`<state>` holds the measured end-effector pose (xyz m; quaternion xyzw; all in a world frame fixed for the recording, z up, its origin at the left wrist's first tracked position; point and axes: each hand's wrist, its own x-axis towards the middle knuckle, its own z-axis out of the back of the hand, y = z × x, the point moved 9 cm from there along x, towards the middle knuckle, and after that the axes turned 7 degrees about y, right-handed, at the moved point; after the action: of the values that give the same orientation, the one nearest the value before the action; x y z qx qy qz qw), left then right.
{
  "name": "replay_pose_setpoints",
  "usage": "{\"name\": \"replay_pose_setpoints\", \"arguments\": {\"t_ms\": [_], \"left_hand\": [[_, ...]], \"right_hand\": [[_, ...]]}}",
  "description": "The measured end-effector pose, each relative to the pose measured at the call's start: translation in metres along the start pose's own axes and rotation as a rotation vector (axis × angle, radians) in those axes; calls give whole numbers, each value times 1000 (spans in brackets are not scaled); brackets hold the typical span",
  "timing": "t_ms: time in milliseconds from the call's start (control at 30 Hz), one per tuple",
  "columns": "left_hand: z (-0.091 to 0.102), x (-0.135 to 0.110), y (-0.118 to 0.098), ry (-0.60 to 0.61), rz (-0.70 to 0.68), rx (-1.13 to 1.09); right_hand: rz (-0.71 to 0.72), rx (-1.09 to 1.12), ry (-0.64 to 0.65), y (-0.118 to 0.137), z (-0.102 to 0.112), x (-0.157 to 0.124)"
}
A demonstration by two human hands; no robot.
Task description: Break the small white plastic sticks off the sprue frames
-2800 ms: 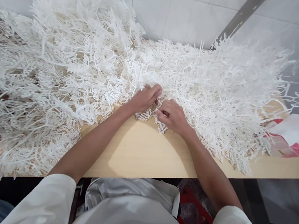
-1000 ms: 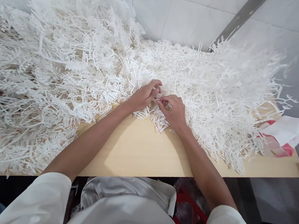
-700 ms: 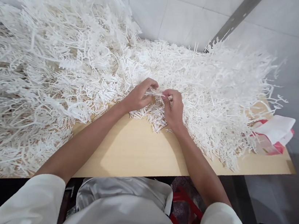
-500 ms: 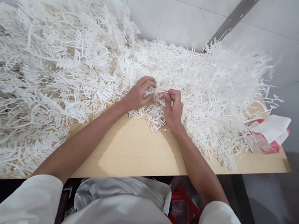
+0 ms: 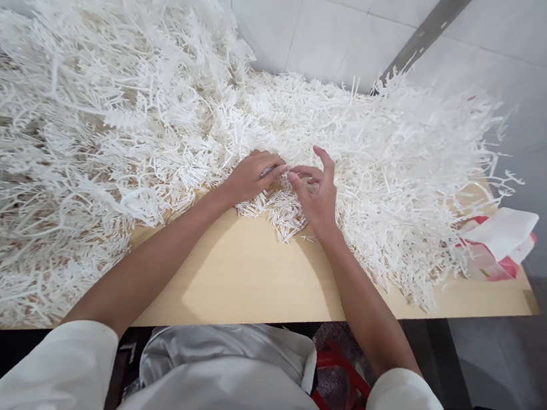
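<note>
Both hands meet over the middle of a heap of thin white branched pieces [image 5: 387, 139] that look like plastic. My left hand [image 5: 251, 176] is closed, thumb against the fingers, its tips beside those of the other hand. Whatever it pinches is mostly hidden. My right hand [image 5: 316, 194] has its index finger raised, while the thumb and another finger come together close to the left thumb. Anything between them is too small to make out. Beneath the hands lies a small pile of short white sticks [image 5: 285, 216].
A taller mound of the white pieces [image 5: 112, 89] covers the left of the wooden table [image 5: 244, 275]. A red and white plastic bag [image 5: 497, 244] lies at the right end. Behind stands a tiled wall [image 5: 317, 29] with a metal post [image 5: 427, 33]. Below the table edge shows a red stool [image 5: 343, 382].
The left fingers have closed and moved slightly down. My right index finger has lifted, and the right hand has come nearer the left. The thin white strands between them no longer show.
</note>
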<state>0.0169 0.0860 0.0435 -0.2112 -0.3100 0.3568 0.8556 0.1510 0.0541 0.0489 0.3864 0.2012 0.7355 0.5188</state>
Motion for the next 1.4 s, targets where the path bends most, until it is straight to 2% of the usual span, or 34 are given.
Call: {"name": "replay_pose_setpoints", "arguments": {"t_ms": [100,267,467,667,867,1067,1300,1400], "left_hand": [[0,0,1,-4,12,1],[1,-1,5,-7,57,-14],[-1,-3,-3,10,15,-7],[-7,-1,-2,44,10,19],[-10,1,1,66,-30,20],[-14,1,3,83,-49,35],[-18,-1,3,121,19,93],[-12,0,10,73,92,118]], "right_hand": [[-25,-19,43,-7,-6,1],[-6,-74,32,-6,-6,1],[22,-107,17,-3,-3,1],[17,-66,2,-5,-5,0],[46,-104,43,2,-5,2],[62,-143,170,6,-12,2],[83,-216,258,7,-17,2],[111,-247,311,17,-27,-3]]}}
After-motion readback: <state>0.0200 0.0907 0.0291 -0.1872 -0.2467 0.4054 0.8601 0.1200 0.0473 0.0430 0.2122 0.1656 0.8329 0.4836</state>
